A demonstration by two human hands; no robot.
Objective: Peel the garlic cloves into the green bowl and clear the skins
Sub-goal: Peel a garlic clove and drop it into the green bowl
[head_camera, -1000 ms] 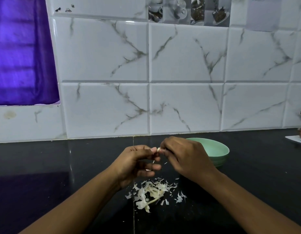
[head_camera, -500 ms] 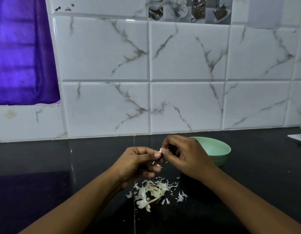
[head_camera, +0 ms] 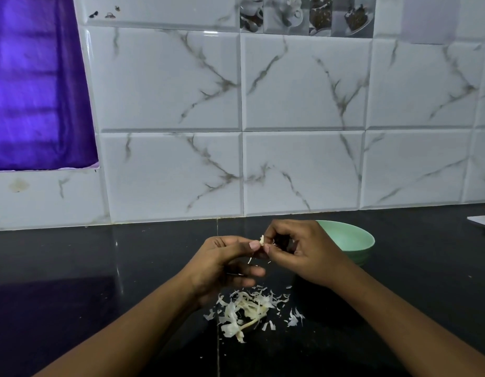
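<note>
Both hands meet above the black counter. My left hand pinches a small white garlic clove between thumb and forefinger. My right hand pinches the same clove from the other side, fingers curled at its skin. A thin shred of skin hangs just under the fingers. A pile of pale garlic skins lies on the counter below the hands. The green bowl stands behind my right hand, its left part hidden; its contents are not visible.
A white marbled tile wall rises directly behind the counter. A purple curtain hangs at the upper left. The corner of a white board or plate shows at the far right edge.
The hands have stayed together, shifting slightly to the right as they work the clove. A little more skin shows loose between the fingers.
</note>
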